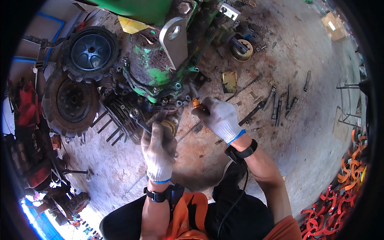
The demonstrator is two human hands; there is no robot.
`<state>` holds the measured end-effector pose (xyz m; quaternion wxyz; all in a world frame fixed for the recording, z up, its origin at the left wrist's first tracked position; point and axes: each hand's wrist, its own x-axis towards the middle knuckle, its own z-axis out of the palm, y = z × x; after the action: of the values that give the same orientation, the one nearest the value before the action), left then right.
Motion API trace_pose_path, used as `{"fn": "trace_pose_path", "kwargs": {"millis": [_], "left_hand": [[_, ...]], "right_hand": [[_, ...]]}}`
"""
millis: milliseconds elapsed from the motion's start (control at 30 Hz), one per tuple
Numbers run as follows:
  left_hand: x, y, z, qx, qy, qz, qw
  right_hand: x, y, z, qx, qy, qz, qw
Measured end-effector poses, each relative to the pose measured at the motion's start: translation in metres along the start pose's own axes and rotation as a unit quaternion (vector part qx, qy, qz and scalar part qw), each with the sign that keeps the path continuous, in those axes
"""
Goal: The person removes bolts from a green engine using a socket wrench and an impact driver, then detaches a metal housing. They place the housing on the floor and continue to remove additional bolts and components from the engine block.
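My left hand, in a white glove with soiled fingers, is closed around the handle of a ring-headed wrench. The wrench head lies over a finned engine part. My right hand, gloved too, grips a screwdriver-like tool with an amber handle. Its shaft points toward the lower edge of a greasy green machine housing; the exact tip is hard to make out. Bolts line the housing's flange, and a grey metal lug stands up from its top.
Two treaded wheels lie at the left. Sockets and extension bars are spread over the concrete floor to the right, near a yellowish plate and a pulley. Orange and red curved blades are heaped at the lower right.
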<state>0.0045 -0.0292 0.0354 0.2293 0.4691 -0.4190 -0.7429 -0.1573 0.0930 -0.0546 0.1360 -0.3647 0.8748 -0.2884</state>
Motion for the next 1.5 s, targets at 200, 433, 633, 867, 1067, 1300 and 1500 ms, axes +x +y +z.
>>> {"fn": "trace_pose_path", "kwargs": {"millis": [200, 433, 633, 867, 1067, 1300, 1500], "left_hand": [[0.0, 0.001, -0.002, -0.014, -0.005, -0.008, 1.0], [0.002, 0.0, 0.0, -0.004, 0.023, -0.012, 1.0], [-0.002, -0.003, 0.009, 0.008, 0.019, -0.025, 0.999], [-0.003, -0.009, 0.016, 0.023, 0.01, -0.019, 1.0], [-0.004, -0.011, 0.022, 0.068, -0.029, -0.027, 0.997], [0.0, -0.011, 0.02, 0.061, -0.043, -0.014, 0.997], [0.001, -0.01, 0.017, 0.054, -0.039, -0.015, 0.998]], "right_hand": [[0.0, 0.003, 0.0, 0.575, -0.191, 0.307, 0.734], [-0.008, 0.012, 0.011, 0.739, -0.191, 0.286, 0.58], [-0.009, -0.005, 0.032, 0.581, -0.071, 0.305, 0.751], [-0.012, 0.005, 0.038, 0.849, -0.156, 0.325, 0.386], [-0.015, 0.015, 0.054, 0.813, -0.195, 0.234, 0.496], [-0.004, 0.009, 0.022, 0.451, -0.102, 0.243, 0.853], [-0.004, 0.002, 0.006, 0.131, -0.008, 0.06, 0.989]]}}
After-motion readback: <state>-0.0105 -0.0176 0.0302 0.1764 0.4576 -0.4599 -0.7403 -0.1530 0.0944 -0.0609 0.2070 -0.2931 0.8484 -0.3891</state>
